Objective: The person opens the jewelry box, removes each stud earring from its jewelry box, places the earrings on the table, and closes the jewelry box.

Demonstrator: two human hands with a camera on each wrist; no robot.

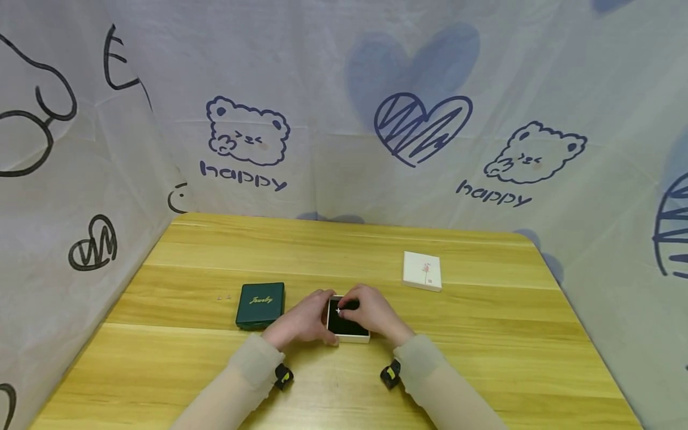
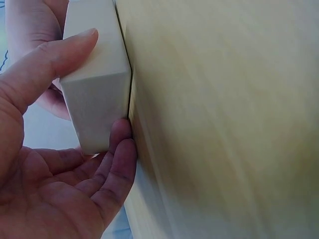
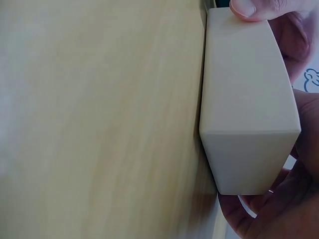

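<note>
Silver-toned pieces [image 1: 223,297], two, towards the left edge of the table [image 1: 510,334]. Green jewelry box [image 1: 260,303], closed, beside them. Left hand [image 1: 301,319], clamped on the lidless white box [image 1: 352,339] between the side edges; we should brace firmly. Pale piece [image 1: 338,311], at the black insert [image 1: 348,328], seemingly pinched by the right hand [image 1: 372,309]; we would press straight, gently. White lid [image 1: 419,270], towards the far right corner.

Worktop [image 1: 484,340], wood-grain finish: supports a green case [image 1: 260,312] (gold lettering [image 1: 261,300]), an open white box [image 1: 353,338], a flat white lid [image 1: 421,273] and two tiny pieces [image 1: 228,297].
</note>
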